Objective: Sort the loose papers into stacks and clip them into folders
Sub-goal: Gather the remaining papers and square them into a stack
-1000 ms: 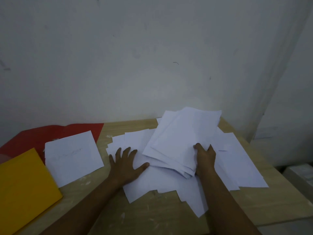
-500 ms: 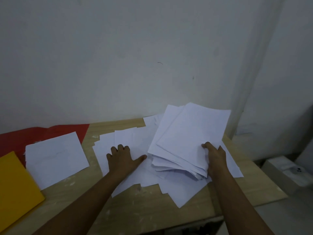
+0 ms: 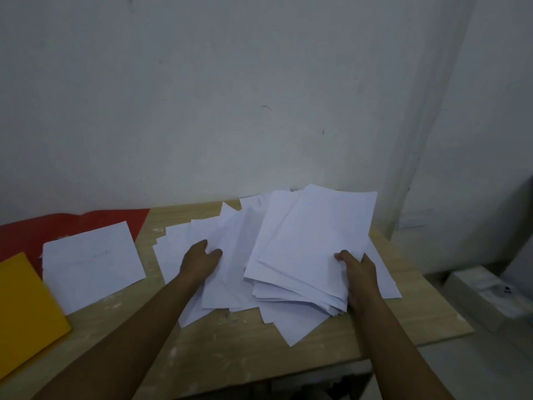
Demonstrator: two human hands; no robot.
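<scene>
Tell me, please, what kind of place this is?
Probably a plain home or small office work corner: a light wooden table against a bare white wall, with loose papers and a yellow folder.

— What's on the counter [image 3: 230, 350]?
— Loose papers [image 3: 184, 249]. The right hand [image 3: 357, 269] grips a raised stack [image 3: 311, 243]; the left hand [image 3: 199, 261] pinches a sheet [image 3: 230, 272].
— And left?
— A yellow folder [image 3: 26, 313], a red one [image 3: 86, 223].

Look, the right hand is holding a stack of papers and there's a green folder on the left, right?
Not quite: the head view shows a yellow folder, not green, at the left. The right hand does grip the stack of papers.
</scene>
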